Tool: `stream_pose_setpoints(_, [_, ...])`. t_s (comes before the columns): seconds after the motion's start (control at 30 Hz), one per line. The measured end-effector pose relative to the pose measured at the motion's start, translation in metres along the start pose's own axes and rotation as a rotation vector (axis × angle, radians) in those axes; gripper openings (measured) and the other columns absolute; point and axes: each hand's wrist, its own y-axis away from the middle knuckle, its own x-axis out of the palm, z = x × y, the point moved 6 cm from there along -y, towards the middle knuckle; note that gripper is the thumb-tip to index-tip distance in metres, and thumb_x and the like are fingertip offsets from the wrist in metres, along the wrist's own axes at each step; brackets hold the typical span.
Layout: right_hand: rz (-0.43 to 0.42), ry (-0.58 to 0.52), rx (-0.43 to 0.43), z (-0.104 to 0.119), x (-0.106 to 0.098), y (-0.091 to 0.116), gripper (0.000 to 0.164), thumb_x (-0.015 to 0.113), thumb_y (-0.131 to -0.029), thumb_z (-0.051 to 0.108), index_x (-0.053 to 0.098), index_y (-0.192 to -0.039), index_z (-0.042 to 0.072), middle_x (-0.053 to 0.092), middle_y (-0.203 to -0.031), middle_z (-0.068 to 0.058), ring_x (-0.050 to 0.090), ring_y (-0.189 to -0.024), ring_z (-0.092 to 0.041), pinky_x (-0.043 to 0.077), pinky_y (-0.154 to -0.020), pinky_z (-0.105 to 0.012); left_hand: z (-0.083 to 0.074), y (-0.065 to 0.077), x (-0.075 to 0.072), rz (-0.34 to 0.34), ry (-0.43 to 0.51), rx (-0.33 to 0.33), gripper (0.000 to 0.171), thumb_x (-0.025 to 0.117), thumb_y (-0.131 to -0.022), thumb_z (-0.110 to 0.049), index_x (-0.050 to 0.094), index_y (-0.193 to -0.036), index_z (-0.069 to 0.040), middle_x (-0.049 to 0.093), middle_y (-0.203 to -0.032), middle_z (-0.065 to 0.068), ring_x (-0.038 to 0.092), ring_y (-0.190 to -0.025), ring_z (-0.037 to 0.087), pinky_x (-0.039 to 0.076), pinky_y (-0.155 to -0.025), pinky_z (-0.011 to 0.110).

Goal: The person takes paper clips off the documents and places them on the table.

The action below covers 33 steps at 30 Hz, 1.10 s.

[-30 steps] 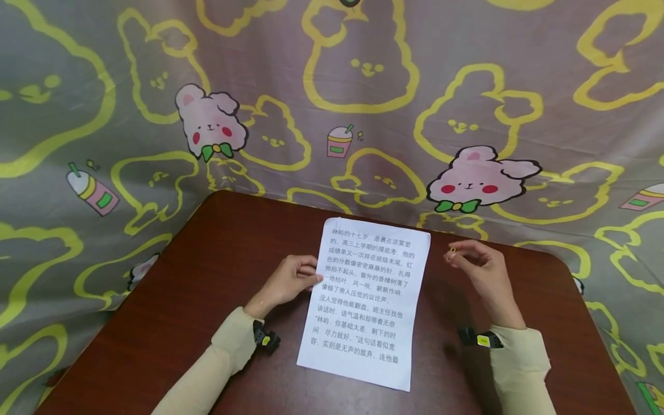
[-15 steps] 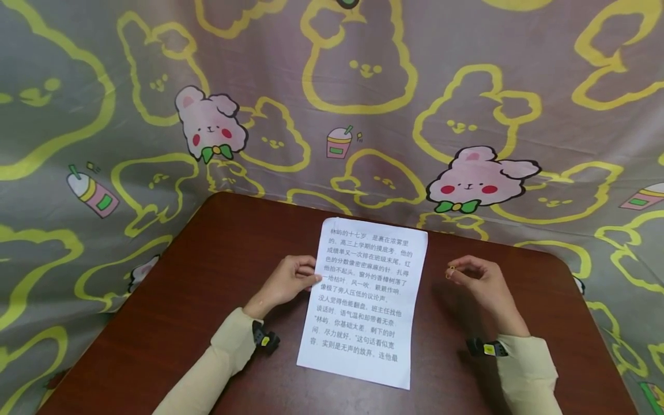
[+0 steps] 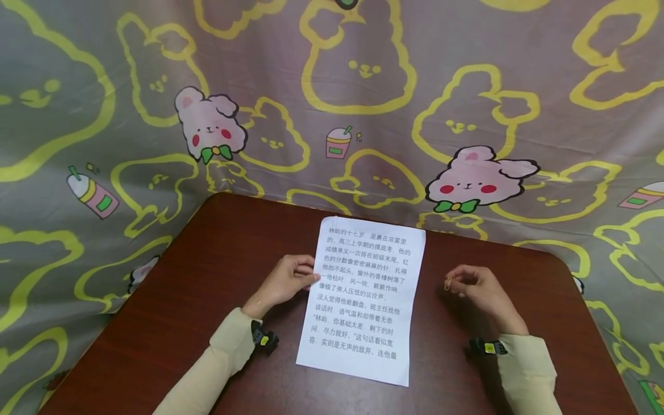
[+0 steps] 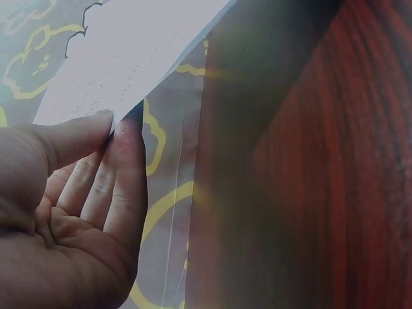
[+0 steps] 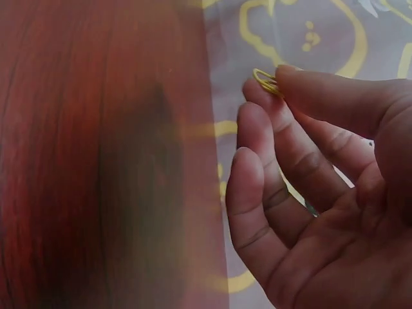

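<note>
A white sheet of paper [image 3: 363, 300] with printed lines of text stands raised over the table in the head view. My left hand [image 3: 287, 279] pinches its left edge between thumb and fingers; the left wrist view shows the thumb [image 4: 84, 136] on the paper's printed face and the other fingers behind. To the right of the sheet, apart from it, my right hand [image 3: 479, 291] holds a small yellow wire paper clip [image 5: 265, 82] between thumb and index fingertip. Part of the clip is hidden by the thumb.
Both hands are above a dark reddish-brown wooden table [image 3: 207, 259]. A grey curtain [image 3: 280, 57] with yellow outlines and rabbit faces hangs close behind the table and along its sides. Each wrist wears a black strap with a small camera.
My right hand has come down a little and the clip has turned in its fingertips. The paper has shifted very slightly left; the left hand keeps its pinch on it.
</note>
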Motion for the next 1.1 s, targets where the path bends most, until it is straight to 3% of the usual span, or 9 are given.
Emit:
stream_pose_setpoints(0.13, [0.034, 0.021, 0.041, -0.009, 0.003, -0.001, 0.017, 0.069, -0.099, 0.007, 0.071, -0.110, -0.004, 0.075, -0.091, -0.006, 0.065, -0.079, -0.010, 0.058, -0.069, -0.028, 0.000, -0.001, 0.000, -0.001, -0.001, -0.001, 0.019, 0.070, -0.098, -0.002, 0.072, -0.116, 0.001, 0.080, -0.105, 0.019, 0.078, -0.084, 0.017, 0.065, -0.074, 0.037])
stream_pose_setpoints(0.43, [0.081, 0.137, 0.039, -0.012, 0.006, -0.004, 0.012, 0.069, -0.091, -0.001, 0.074, -0.102, -0.001, 0.075, -0.087, -0.010, 0.063, -0.072, -0.011, 0.054, -0.064, -0.028, 0.002, 0.000, -0.002, -0.009, 0.002, -0.005, 0.018, 0.070, -0.098, -0.001, 0.072, -0.115, 0.002, 0.080, -0.105, 0.019, 0.078, -0.084, 0.017, 0.065, -0.074, 0.035])
stream_pose_setpoints(0.67, [0.099, 0.177, 0.021, -0.016, 0.006, -0.005, 0.006, 0.071, -0.093, 0.003, 0.074, -0.097, 0.000, 0.074, -0.087, -0.010, 0.062, -0.073, -0.009, 0.055, -0.064, -0.026, 0.003, -0.002, 0.000, -0.004, 0.000, 0.000, 0.018, 0.070, -0.097, -0.001, 0.072, -0.115, 0.001, 0.080, -0.106, 0.020, 0.078, -0.086, 0.018, 0.065, -0.074, 0.034])
stream_pose_setpoints(1.1, [0.095, 0.208, 0.086, -0.026, 0.008, -0.001, 0.009, 0.071, -0.097, 0.009, 0.073, -0.098, 0.001, 0.072, -0.082, -0.006, 0.059, -0.067, -0.014, 0.052, -0.056, -0.029, 0.005, -0.002, 0.000, 0.000, 0.004, 0.005, 0.020, 0.070, -0.097, -0.001, 0.072, -0.116, 0.003, 0.079, -0.106, 0.021, 0.079, -0.086, 0.019, 0.065, -0.074, 0.034])
